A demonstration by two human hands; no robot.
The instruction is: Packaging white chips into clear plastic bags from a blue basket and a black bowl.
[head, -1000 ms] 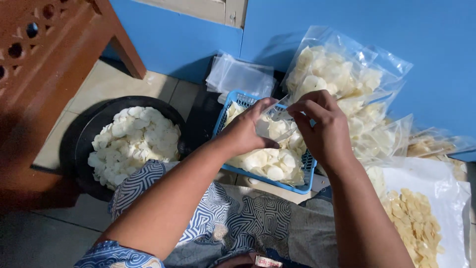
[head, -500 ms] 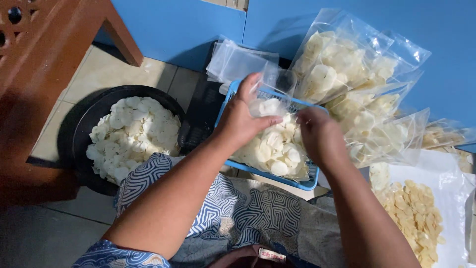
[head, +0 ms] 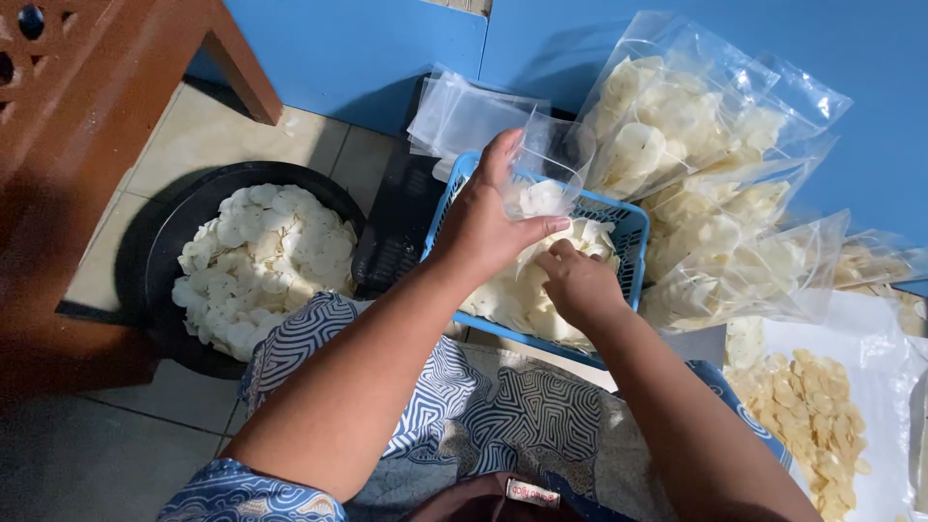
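Head view: a small clear bag (head: 546, 169) was held over a blue basket (head: 633, 232) of pale chips at the frame's centre.
The left hand (head: 488, 227) was closed in a grip on the bag's lower edge. The right hand (head: 578, 282) was sunk among the chips (head: 507, 295), fingers curled together on some. A black pan (head: 159, 261) of chips was seen at left, filled bags (head: 696, 126) at upper right.

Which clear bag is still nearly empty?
The small bag held open in the left hand over the blue basket; it holds few chips, while the bags behind bulge full.
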